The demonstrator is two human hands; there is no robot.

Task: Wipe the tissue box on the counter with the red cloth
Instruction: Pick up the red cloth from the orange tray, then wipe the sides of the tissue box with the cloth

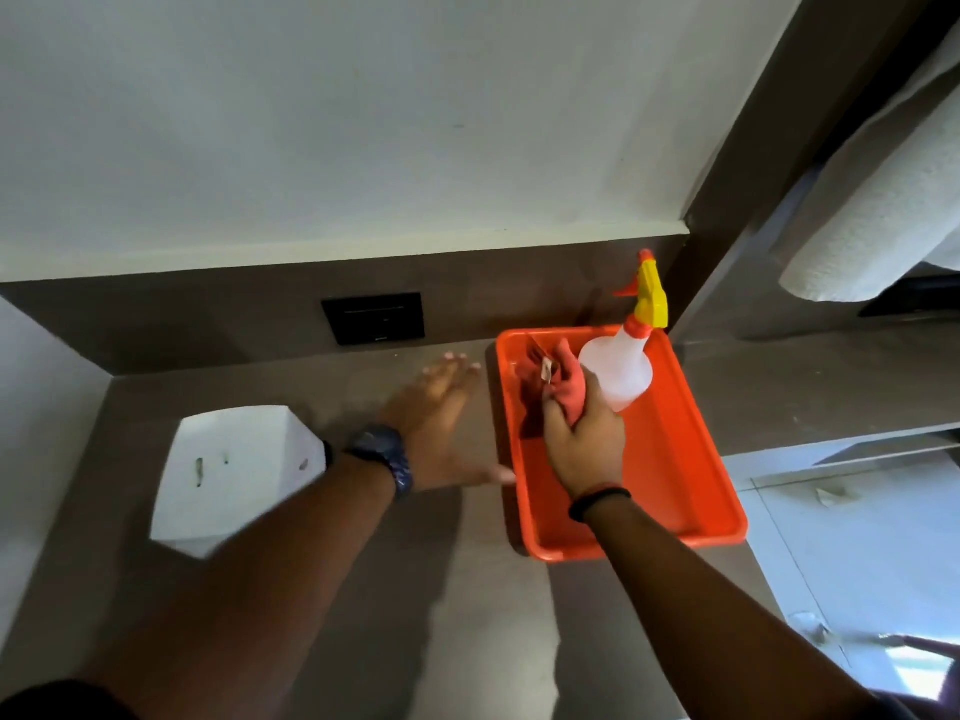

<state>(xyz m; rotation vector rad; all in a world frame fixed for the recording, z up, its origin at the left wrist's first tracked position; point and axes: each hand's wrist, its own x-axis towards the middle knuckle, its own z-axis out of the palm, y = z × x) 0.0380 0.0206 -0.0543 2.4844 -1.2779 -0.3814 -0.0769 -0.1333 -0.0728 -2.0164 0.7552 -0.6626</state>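
A white tissue box (236,475) stands on the grey-brown counter (457,615) at the left, partly covered by my left forearm. The red cloth (563,387) lies bunched in an orange tray (691,459), and my right hand (584,439) is closed on its near end. My left hand (436,423) hovers flat over the counter between the box and the tray, fingers spread, holding nothing. A dark watch sits on the left wrist.
A translucent spray bottle (621,371) with a yellow and orange trigger head leans in the tray's far corner, right beside the cloth. A black wall socket (374,317) sits on the backsplash. A paper towel roll (878,226) hangs at upper right. The counter ends at the right.
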